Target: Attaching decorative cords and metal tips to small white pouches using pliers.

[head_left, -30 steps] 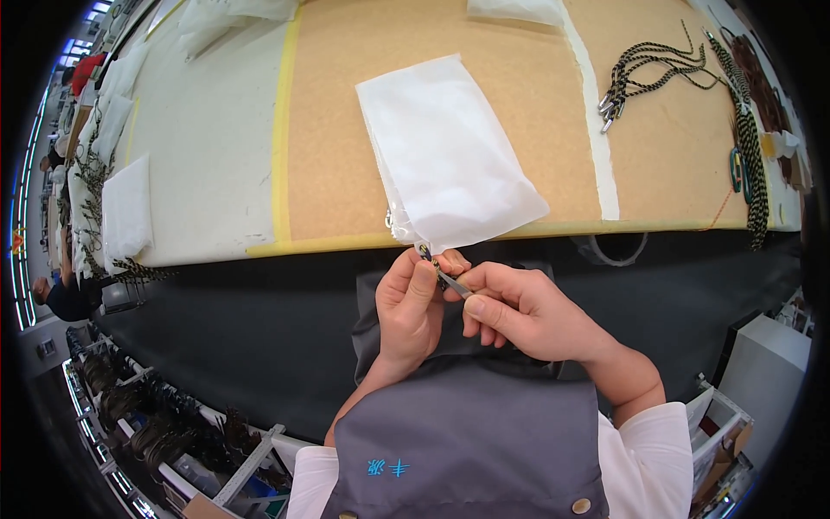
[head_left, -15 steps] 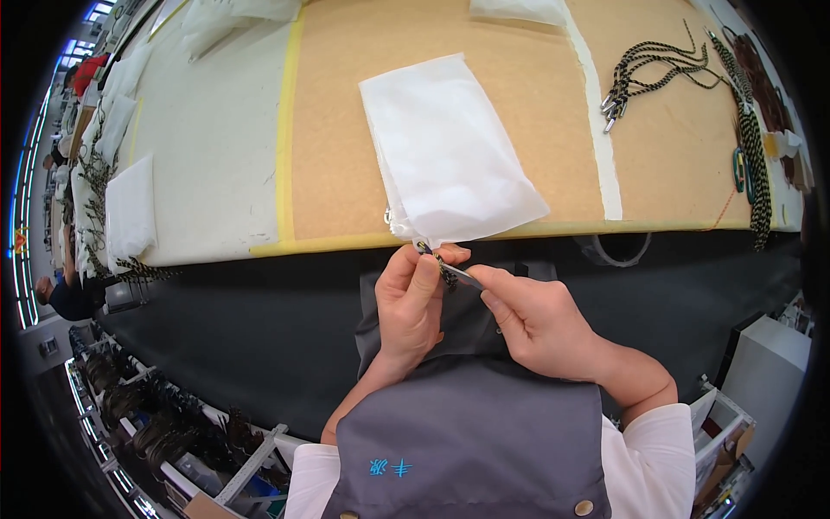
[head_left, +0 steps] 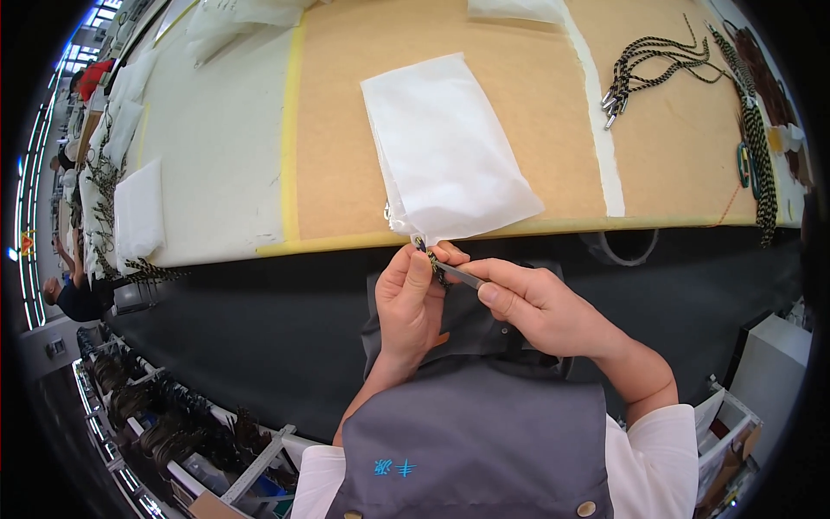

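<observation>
Just off the table's front edge, my left hand (head_left: 406, 298) is closed on a black-and-yellow braided cord (head_left: 435, 261), pinched between thumb and fingers. The cord's upper end meets the near corner of a white pouch (head_left: 450, 151) lying on the table. In my right hand (head_left: 549, 310) is a slim flat metal tool (head_left: 458, 275), gripped between thumb and forefinger. Its tip reaches the cord beside my left fingers. The tip itself is too small to tell its kind, and part of the cord is hidden by my fingers.
The tan-and-white table (head_left: 233, 147) curves across in front. Several cords with metal tips (head_left: 661, 65) lie at far right, near a long cord bundle (head_left: 762, 164) and green-handled scissors (head_left: 743, 164). White bags (head_left: 138, 208) lie at left. A person (head_left: 78, 290) is beyond the left end.
The metal tool now lies more along the cord, with more of its length showing outside my right fingers. My left hand keeps its grip, and the pouch has barely moved.
</observation>
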{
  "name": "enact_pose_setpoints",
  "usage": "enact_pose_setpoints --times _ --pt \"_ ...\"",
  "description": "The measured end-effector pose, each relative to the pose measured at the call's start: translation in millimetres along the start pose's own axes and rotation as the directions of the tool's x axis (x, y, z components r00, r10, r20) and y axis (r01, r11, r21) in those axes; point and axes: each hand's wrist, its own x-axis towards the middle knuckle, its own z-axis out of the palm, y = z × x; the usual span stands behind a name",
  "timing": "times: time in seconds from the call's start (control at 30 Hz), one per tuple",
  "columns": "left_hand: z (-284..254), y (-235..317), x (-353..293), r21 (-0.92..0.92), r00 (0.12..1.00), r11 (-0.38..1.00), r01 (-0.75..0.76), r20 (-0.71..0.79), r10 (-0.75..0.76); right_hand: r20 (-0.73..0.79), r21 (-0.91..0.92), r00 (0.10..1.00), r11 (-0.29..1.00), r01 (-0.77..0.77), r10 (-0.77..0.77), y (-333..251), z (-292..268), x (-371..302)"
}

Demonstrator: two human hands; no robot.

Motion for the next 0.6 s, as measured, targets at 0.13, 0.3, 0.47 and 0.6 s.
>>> enact_pose_setpoints --times 0.13,0.3,0.47,0.6 --pt "-1.6 -0.8 0.1 -0.010 1.000 1.000 -0.011 0.004 0.011 0.091 0.144 0.995 0.988 -0.047 0.034 5.6 -4.3 2.4" --pt "1.4 2.8 1.2 -0.020 1.000 1.000 0.000 0.010 0.000 0.161 0.254 0.986 0.964 -0.076 0.035 7.1 -8.5 6.1" --pt "-0.3 2.1 1.6 -0.051 1.000 0.999 0.009 0.003 -0.008 0.202 0.336 0.972 0.924 -0.185 0.121 3.2 -9.6 4.8" --pt "-1.4 2.2 1.5 -0.051 1.000 0.999 0.011 0.019 -0.010 0.203 0.350 0.971 0.917 -0.193 0.127 5.0 -7.8 5.2"
